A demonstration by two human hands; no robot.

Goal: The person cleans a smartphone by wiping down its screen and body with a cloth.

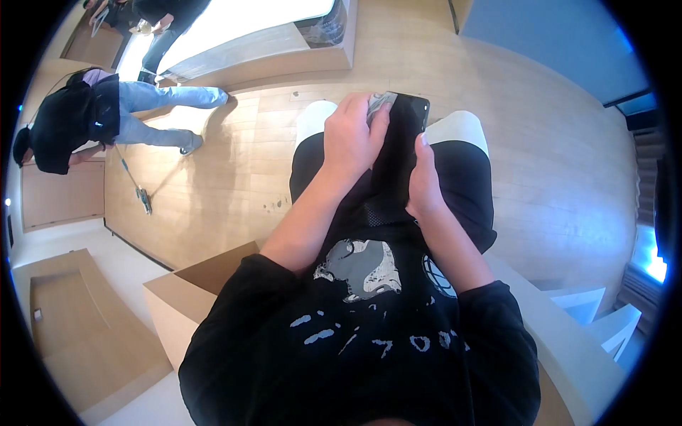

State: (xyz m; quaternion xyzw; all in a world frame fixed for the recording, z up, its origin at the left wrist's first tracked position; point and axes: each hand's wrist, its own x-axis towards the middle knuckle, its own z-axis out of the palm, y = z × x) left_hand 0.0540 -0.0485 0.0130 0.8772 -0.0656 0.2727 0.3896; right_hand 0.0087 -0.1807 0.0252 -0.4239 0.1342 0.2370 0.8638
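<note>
In front of my lap, a flat black phone-like device [399, 138] with a dark glossy face is held between my hands. My left hand [350, 140] is closed on a crumpled grey cloth [381, 101], which lies against the upper left corner of the device. Along the device's right edge, my right hand [424, 179] grips it with the thumb pointing up. The lower end of the device blends into my black clothing, so its full length is hard to make out.
At the left, a person [82, 117] bends over the wood floor [540, 156] with a long-handled mop [143, 200]. Another person [167, 21] is beside a white-topped platform [256, 42]. An open wooden box-like compartment [206, 273] stands by my left elbow. White angular pieces [614, 326] are at the right.
</note>
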